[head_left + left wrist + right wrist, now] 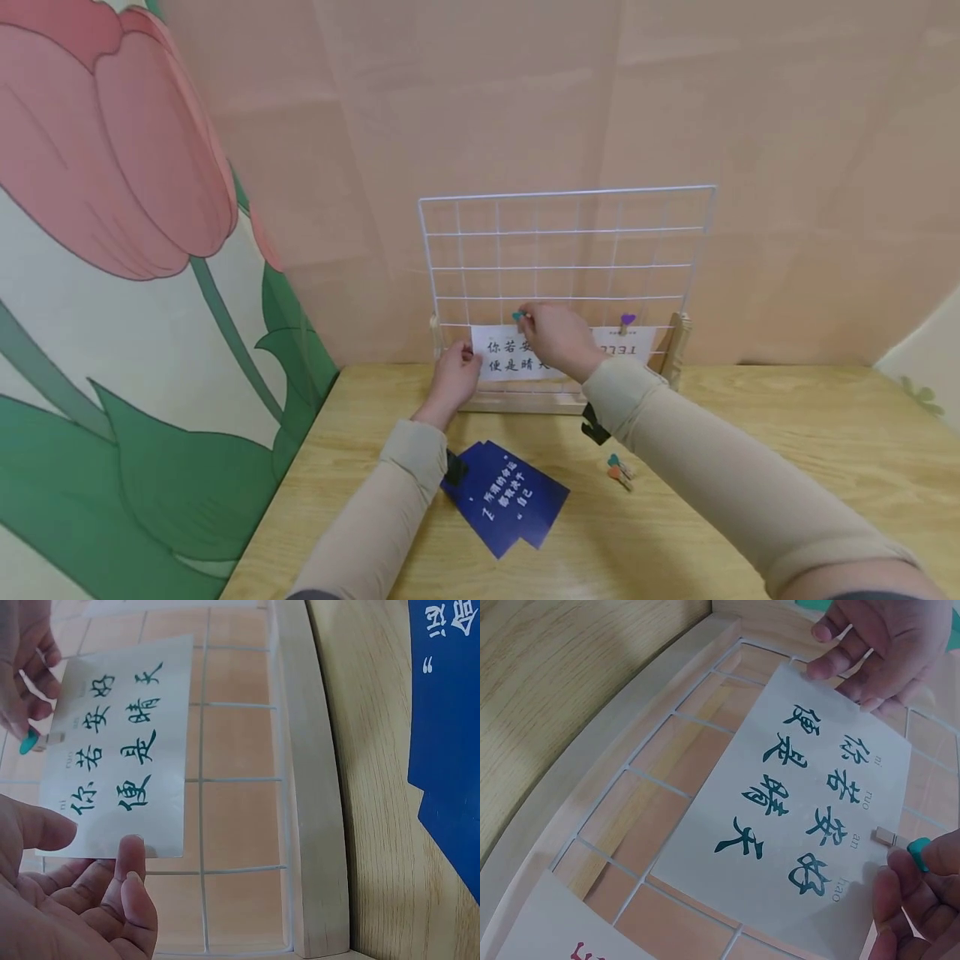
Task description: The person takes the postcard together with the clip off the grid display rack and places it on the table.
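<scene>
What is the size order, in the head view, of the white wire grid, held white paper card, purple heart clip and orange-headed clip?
1. White wire grid
2. Held white paper card
Purple heart clip and orange-headed clip: too alike to rank.

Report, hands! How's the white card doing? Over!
Left hand holding white card at its left edge. Right hand pinching teal clip at card's top edge. Card in front of wire grid; nothing seen in the way.
</scene>
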`<state>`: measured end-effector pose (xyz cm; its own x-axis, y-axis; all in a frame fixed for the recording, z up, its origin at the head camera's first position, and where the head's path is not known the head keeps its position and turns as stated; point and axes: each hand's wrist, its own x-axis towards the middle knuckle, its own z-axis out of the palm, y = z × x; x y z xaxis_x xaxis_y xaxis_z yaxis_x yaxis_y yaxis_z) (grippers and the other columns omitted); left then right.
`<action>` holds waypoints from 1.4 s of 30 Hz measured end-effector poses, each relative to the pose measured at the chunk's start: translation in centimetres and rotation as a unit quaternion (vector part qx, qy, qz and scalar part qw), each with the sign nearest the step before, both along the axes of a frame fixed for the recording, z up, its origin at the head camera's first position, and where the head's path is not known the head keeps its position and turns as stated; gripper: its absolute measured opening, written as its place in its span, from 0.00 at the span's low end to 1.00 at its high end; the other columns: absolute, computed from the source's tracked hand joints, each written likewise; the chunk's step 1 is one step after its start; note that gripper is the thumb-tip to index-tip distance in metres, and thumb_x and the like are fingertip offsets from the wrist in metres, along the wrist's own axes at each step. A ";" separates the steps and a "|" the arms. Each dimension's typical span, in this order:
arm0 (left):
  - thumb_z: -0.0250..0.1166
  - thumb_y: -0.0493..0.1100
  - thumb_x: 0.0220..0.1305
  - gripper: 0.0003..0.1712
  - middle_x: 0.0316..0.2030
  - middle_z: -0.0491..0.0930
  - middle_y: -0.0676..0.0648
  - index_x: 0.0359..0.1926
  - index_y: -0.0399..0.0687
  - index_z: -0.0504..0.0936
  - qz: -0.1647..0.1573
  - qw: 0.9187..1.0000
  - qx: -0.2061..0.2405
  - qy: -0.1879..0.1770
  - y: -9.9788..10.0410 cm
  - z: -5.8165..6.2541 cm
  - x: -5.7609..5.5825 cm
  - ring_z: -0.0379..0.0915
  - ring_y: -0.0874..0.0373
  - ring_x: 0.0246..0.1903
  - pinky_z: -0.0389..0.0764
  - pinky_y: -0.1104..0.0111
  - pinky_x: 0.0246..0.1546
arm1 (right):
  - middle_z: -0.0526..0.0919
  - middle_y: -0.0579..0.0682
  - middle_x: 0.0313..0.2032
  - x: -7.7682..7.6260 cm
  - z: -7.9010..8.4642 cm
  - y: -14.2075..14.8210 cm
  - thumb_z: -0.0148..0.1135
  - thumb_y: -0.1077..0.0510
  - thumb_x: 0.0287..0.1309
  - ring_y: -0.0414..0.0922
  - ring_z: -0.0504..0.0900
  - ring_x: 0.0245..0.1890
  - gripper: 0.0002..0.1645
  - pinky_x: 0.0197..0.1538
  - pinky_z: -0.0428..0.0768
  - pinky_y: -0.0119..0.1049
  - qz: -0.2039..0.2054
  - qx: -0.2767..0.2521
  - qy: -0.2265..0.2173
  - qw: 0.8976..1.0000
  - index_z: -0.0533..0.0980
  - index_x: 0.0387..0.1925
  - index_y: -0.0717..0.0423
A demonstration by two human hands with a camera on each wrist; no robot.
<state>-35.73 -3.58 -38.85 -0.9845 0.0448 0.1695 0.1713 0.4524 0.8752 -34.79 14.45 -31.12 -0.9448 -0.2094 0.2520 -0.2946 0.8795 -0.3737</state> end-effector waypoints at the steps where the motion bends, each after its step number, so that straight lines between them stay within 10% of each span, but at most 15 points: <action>1: 0.56 0.39 0.75 0.12 0.50 0.79 0.39 0.52 0.37 0.77 -0.002 1.000 0.002 -0.001 0.1 0.0 0.0 0.76 0.45 0.48 0.79 0.54 0.51 | 0.84 0.53 0.39 0.0 0.0 0.1 0.53 0.55 0.78 0.43 0.78 0.25 0.21 0.28 0.78 0.35 0.000 -0.002 0.000 1.000 0.76 0.63 0.61; 42: 0.53 0.35 0.76 0.12 0.46 0.79 0.38 0.55 0.34 0.77 0.013 1.000 0.026 0.005 -0.3 0.2 0.0 0.80 0.49 0.41 0.82 0.61 0.40 | 0.80 0.51 0.30 0.2 -0.5 0.4 0.52 0.57 0.79 0.45 0.75 0.24 0.10 0.29 0.77 0.39 0.045 -0.070 0.070 0.994 0.76 0.48 0.59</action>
